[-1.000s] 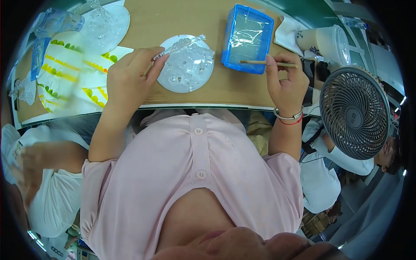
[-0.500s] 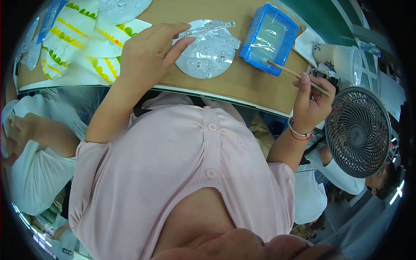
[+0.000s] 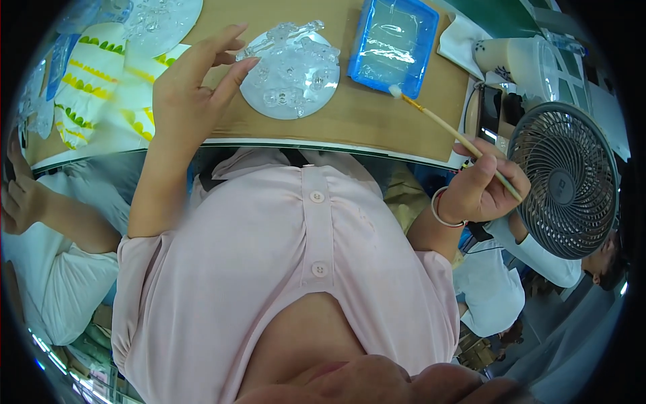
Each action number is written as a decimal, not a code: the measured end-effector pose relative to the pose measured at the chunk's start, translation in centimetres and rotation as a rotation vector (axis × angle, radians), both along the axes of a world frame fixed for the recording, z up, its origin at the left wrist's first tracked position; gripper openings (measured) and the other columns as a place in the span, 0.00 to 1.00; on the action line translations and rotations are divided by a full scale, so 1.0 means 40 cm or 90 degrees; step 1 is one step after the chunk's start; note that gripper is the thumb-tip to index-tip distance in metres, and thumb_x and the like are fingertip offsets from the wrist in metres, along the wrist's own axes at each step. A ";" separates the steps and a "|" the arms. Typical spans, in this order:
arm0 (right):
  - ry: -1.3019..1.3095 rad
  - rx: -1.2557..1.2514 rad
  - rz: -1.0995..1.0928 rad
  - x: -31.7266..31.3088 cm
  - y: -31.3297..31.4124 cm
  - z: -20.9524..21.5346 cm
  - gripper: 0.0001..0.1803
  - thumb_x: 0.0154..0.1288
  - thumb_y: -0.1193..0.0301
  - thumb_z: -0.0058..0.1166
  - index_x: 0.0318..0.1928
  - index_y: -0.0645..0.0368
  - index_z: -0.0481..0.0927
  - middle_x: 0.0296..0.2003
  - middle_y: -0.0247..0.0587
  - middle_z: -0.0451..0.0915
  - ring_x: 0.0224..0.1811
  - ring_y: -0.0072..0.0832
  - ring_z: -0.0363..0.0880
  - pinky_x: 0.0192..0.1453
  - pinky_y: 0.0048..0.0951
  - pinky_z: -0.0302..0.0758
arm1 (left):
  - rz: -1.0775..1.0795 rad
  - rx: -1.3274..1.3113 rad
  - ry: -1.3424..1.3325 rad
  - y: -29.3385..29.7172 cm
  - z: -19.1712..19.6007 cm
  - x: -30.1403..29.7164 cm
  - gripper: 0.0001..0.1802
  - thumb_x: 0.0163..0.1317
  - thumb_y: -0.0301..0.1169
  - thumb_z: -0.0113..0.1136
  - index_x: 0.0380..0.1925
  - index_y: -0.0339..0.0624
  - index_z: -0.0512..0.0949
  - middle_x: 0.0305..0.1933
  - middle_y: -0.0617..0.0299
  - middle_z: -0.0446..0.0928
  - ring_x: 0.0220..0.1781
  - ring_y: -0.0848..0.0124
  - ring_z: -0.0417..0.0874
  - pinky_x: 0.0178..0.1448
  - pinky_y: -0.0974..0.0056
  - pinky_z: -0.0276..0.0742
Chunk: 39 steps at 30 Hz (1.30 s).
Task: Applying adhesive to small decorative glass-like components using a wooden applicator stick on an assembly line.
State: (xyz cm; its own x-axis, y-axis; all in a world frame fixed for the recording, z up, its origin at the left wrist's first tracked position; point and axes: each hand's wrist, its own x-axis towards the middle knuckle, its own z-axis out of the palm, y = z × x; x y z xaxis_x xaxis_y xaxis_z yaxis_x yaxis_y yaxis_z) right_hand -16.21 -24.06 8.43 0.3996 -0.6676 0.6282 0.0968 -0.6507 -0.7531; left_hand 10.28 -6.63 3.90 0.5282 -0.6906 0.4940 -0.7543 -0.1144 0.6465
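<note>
In my right hand (image 3: 488,178) is a slim wooden-handled brush (image 3: 441,124), pinched between thumb and fingers. Its whitish wet bristle tip is at the near edge of a blue tray (image 3: 358,50) holding a clear, shiny liquid or gel. My left hand (image 3: 195,87) is open, thumb and fingers apart, just left of a round white plate (image 3: 316,109). Clear plastic pieces (image 3: 289,71) lie heaped on that plate, one long piece across the top. The left thumb tip is close to the end of this piece; whether they touch I cannot tell.
A second plate (image 3: 168,40) of clear pieces stands far left beside patterned yellow-and-green sheets (image 3: 91,74). To the right are a dark fan (image 3: 565,182), a phone (image 3: 489,111), a milky plastic cup (image 3: 501,54) and a white cloth (image 3: 461,40). A co-worker's hand (image 3: 23,198) shows at left.
My left hand has let go of the long clear piece and drawn away, fingers apart. The brush has come toward me, its tip now nearer the tray's front edge. The whole view has shifted slightly.
</note>
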 end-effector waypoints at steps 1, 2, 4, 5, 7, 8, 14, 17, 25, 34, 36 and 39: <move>-0.019 -0.004 0.017 0.001 0.011 -0.001 0.13 0.65 0.75 0.55 0.42 0.62 0.62 0.29 0.62 0.80 0.22 0.36 0.81 0.30 0.29 0.81 | -0.009 -0.003 0.013 0.002 0.003 0.003 0.14 0.52 0.28 0.69 0.40 0.43 0.81 0.32 0.61 0.82 0.30 0.71 0.83 0.33 0.69 0.76; -0.013 0.015 0.029 0.004 0.026 -0.003 0.14 0.65 0.75 0.55 0.41 0.61 0.62 0.29 0.63 0.80 0.22 0.37 0.81 0.31 0.31 0.81 | -0.012 0.003 0.011 0.004 0.002 0.004 0.14 0.52 0.28 0.69 0.40 0.43 0.81 0.32 0.61 0.82 0.30 0.71 0.83 0.33 0.69 0.76; 0.021 0.026 0.063 0.015 0.048 -0.019 0.13 0.65 0.75 0.55 0.41 0.61 0.62 0.29 0.64 0.79 0.23 0.37 0.81 0.31 0.31 0.81 | -0.025 0.040 -0.052 -0.001 -0.001 0.005 0.14 0.52 0.27 0.68 0.40 0.44 0.81 0.33 0.61 0.82 0.29 0.71 0.82 0.31 0.69 0.75; 0.056 0.032 0.099 0.015 0.050 -0.026 0.13 0.65 0.76 0.54 0.41 0.61 0.62 0.29 0.64 0.79 0.23 0.37 0.81 0.31 0.31 0.81 | -0.029 0.045 -0.053 -0.006 0.001 0.003 0.14 0.52 0.27 0.68 0.40 0.44 0.81 0.33 0.61 0.82 0.29 0.71 0.82 0.31 0.69 0.75; 0.118 0.041 0.143 0.021 0.055 -0.037 0.13 0.64 0.78 0.53 0.42 0.61 0.62 0.30 0.64 0.80 0.26 0.37 0.82 0.32 0.31 0.81 | -0.038 0.061 -0.102 -0.002 0.002 0.001 0.14 0.52 0.26 0.68 0.40 0.44 0.82 0.32 0.61 0.82 0.28 0.70 0.81 0.30 0.70 0.74; 0.152 0.040 0.171 0.037 0.067 -0.046 0.13 0.64 0.79 0.53 0.42 0.61 0.62 0.31 0.63 0.80 0.27 0.37 0.82 0.33 0.31 0.81 | -0.039 0.062 -0.099 0.004 -0.003 0.005 0.14 0.52 0.26 0.68 0.40 0.44 0.82 0.32 0.61 0.82 0.28 0.70 0.81 0.30 0.70 0.74; 0.174 0.032 0.204 0.086 0.078 -0.106 0.14 0.61 0.84 0.54 0.42 0.63 0.63 0.31 0.59 0.80 0.29 0.35 0.83 0.34 0.27 0.79 | -0.053 0.045 -0.088 -0.006 0.003 0.003 0.13 0.52 0.25 0.67 0.40 0.44 0.82 0.31 0.61 0.81 0.27 0.70 0.80 0.29 0.69 0.73; 0.191 -0.023 0.197 0.106 0.078 -0.117 0.14 0.60 0.84 0.55 0.42 0.64 0.64 0.29 0.57 0.81 0.29 0.35 0.83 0.33 0.27 0.78 | -0.054 0.049 -0.076 -0.004 0.000 0.001 0.14 0.52 0.24 0.67 0.40 0.44 0.82 0.31 0.61 0.81 0.27 0.69 0.80 0.29 0.69 0.73; 0.202 -0.228 0.217 0.160 0.082 -0.119 0.16 0.57 0.83 0.60 0.41 0.61 0.66 0.29 0.54 0.82 0.24 0.38 0.81 0.27 0.28 0.74 | -0.070 0.010 -0.080 -0.003 -0.011 0.008 0.15 0.50 0.22 0.68 0.40 0.43 0.82 0.30 0.60 0.81 0.25 0.69 0.79 0.28 0.69 0.72; 0.276 -0.214 0.256 0.178 0.090 -0.085 0.16 0.57 0.82 0.60 0.40 0.61 0.65 0.32 0.58 0.81 0.26 0.41 0.82 0.26 0.29 0.75 | -0.080 0.026 -0.117 0.008 -0.021 0.018 0.15 0.50 0.19 0.68 0.40 0.38 0.81 0.31 0.57 0.82 0.27 0.68 0.81 0.30 0.70 0.75; 0.283 -0.181 0.270 0.181 0.090 -0.080 0.15 0.59 0.83 0.58 0.40 0.62 0.65 0.32 0.59 0.81 0.28 0.41 0.83 0.28 0.29 0.76 | -0.081 0.022 -0.116 0.008 -0.021 0.022 0.15 0.49 0.18 0.68 0.40 0.38 0.81 0.31 0.57 0.82 0.27 0.68 0.81 0.29 0.70 0.74; 0.271 -0.090 0.285 0.177 0.089 -0.094 0.13 0.61 0.84 0.54 0.40 0.62 0.64 0.32 0.60 0.81 0.30 0.40 0.84 0.32 0.29 0.79 | -0.076 -0.004 -0.123 0.000 -0.030 0.021 0.15 0.49 0.22 0.68 0.40 0.41 0.82 0.30 0.60 0.81 0.26 0.68 0.80 0.28 0.68 0.73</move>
State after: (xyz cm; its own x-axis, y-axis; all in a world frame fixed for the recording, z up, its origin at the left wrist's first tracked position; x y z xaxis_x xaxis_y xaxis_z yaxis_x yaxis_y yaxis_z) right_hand -9.14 -20.52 4.67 0.8554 -0.2995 0.4227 0.0938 -0.7129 -0.6950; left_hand 11.10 -6.64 2.69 0.3379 -0.7388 0.5831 -0.8725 -0.0136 0.4884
